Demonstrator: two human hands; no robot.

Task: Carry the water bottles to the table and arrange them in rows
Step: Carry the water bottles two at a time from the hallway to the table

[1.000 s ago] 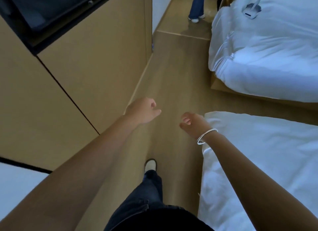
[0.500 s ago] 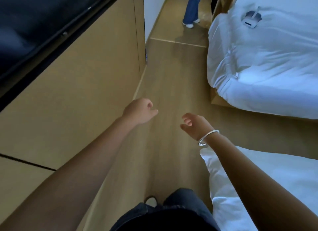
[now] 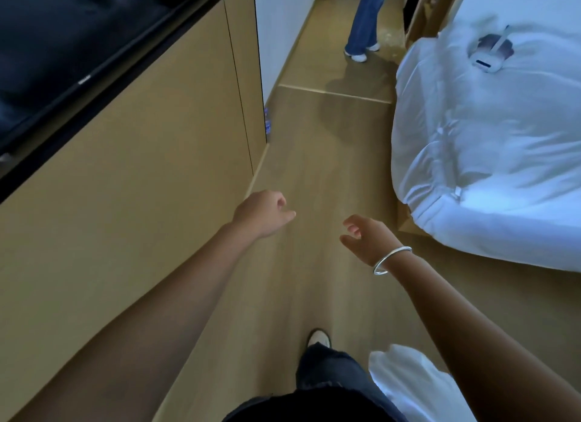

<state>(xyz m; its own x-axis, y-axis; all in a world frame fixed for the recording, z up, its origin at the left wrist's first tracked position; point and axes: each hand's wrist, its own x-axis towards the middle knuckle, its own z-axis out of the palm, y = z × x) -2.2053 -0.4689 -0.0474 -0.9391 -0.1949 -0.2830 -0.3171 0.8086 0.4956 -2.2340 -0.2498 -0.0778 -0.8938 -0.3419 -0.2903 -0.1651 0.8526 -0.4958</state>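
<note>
Both my arms reach forward over a wooden floor, and neither hand holds anything. My left hand (image 3: 262, 212) has its fingers loosely curled. My right hand (image 3: 366, 237), with a silver bangle on the wrist, has relaxed, slightly spread fingers. A water bottle with a blue label (image 3: 268, 122) stands on the floor ahead, half hidden behind the corner of the wooden wall panel. No table is in view.
A wooden wall panel (image 3: 141, 201) with a black TV (image 3: 78, 53) runs along the left. A bed with white bedding (image 3: 490, 144) lies at the right, a small white device (image 3: 487, 61) on it. A second bed's corner (image 3: 408, 377) is near my right leg. A person's legs (image 3: 364, 19) stand far ahead.
I have walked forward along the aisle. The near bed has slid back out of most of the view and the far bed is closer. Both hands stay empty.
</note>
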